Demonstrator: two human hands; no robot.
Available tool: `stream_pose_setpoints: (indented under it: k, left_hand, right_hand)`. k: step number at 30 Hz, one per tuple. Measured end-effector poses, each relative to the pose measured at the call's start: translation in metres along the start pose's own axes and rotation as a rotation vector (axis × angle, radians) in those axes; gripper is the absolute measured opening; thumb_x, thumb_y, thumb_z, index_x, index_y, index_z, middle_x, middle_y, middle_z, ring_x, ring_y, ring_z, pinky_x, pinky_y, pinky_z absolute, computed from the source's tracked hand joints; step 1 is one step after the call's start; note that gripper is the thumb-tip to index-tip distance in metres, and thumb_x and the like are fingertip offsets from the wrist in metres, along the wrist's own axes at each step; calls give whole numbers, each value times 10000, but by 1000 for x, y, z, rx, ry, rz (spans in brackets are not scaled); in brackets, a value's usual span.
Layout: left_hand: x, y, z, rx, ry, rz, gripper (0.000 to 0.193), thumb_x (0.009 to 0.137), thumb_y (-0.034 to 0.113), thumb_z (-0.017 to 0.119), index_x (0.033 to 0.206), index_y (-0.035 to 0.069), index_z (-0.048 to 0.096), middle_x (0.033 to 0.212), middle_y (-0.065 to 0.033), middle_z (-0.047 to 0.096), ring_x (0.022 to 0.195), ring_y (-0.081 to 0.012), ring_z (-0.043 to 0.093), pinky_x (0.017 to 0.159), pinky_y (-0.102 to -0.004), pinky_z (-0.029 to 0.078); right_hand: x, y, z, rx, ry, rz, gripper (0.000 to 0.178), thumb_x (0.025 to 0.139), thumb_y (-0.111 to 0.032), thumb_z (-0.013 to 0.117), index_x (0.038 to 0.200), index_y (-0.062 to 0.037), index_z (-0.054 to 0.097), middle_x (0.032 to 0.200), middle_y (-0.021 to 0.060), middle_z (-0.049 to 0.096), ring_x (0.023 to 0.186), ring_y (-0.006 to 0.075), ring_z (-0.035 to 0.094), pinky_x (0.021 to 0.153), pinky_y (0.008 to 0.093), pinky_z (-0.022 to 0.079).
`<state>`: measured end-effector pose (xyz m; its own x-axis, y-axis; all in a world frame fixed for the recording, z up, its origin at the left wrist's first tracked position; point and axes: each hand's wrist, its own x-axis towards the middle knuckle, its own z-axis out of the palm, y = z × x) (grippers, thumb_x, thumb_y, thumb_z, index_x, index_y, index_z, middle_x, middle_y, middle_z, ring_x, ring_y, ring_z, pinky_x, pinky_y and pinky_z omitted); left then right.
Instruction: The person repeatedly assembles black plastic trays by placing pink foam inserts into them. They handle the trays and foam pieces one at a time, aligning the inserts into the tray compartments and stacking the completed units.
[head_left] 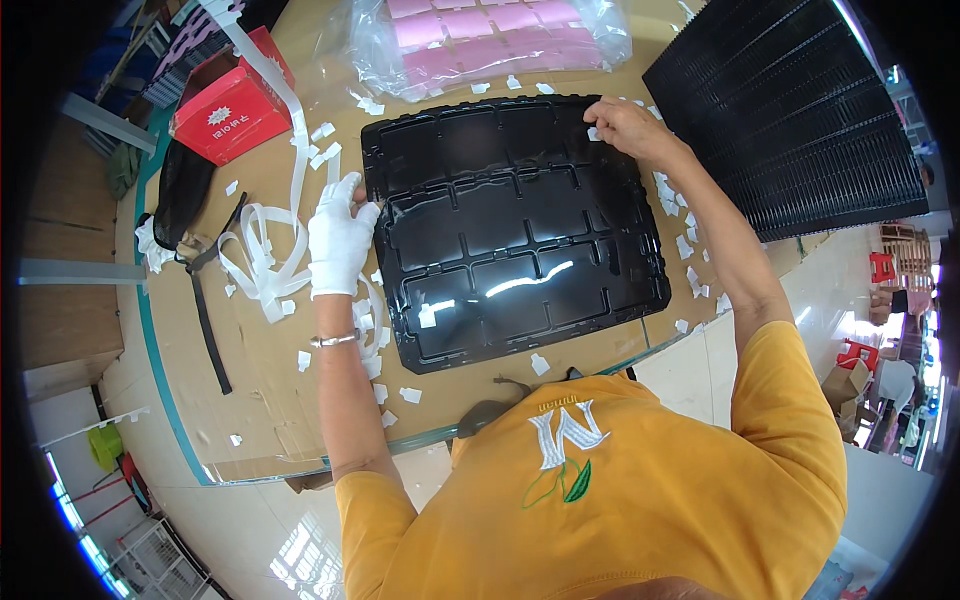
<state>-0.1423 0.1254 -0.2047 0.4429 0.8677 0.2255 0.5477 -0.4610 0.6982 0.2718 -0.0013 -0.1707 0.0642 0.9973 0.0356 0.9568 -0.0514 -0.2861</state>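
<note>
A glossy black plastic tray (490,225) with moulded compartments lies in front of me. My left hand (338,235), in a white glove with bare fingertips showing, is closed at the tray's left edge, thumb and fingers against the rim. My right hand (630,130) is bare and closed over the tray's far right corner, fingertips pinched near the rim. A small white tab (594,134) shows at its curled fingers. Another white tab (428,317) rests on the tray's near left part. What lies under the right fingertips is hidden.
White tabs (410,395) are scattered over the cardboard-covered table (270,410). Pink sheets (490,45) in clear plastic lie beyond the tray. A black tray stack (790,120) stands right. Left are a red box (235,95), white tape (265,260) and a black strap (208,330).
</note>
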Motion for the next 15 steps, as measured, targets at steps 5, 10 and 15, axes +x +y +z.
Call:
stream_pose_setpoints:
  k: [5, 10, 15]
  left_hand:
    - [0, -1, 0, 14, -2, 2, 420, 787, 56, 701, 1192, 12, 603, 990, -119, 635, 851, -252, 656, 785, -340, 528]
    - [0, -2, 1, 12, -5, 0, 423, 786, 63, 707, 1193, 15, 604, 994, -121, 636, 855, -251, 658, 789, -338, 531]
    - [-2, 0, 0, 9, 7, -3, 424, 787, 56, 706, 1197, 16, 604, 997, -119, 637, 856, -245, 659, 786, -332, 532]
  right_hand:
    - [-2, -8, -8, -16, -58, 10, 85, 819, -29, 635, 899, -34, 607, 910, 113, 600, 888, 311, 601, 783, 409, 480]
    - [-1, -9, -9, -13, -57, 14, 149, 814, -21, 648, 961, -43, 638, 933, 111, 597, 905, 317, 602, 800, 411, 486]
    - [-11, -14, -4, -111, 39, -87, 113, 809, -18, 651, 916, -36, 620, 943, 111, 598, 921, 318, 609, 801, 419, 494]
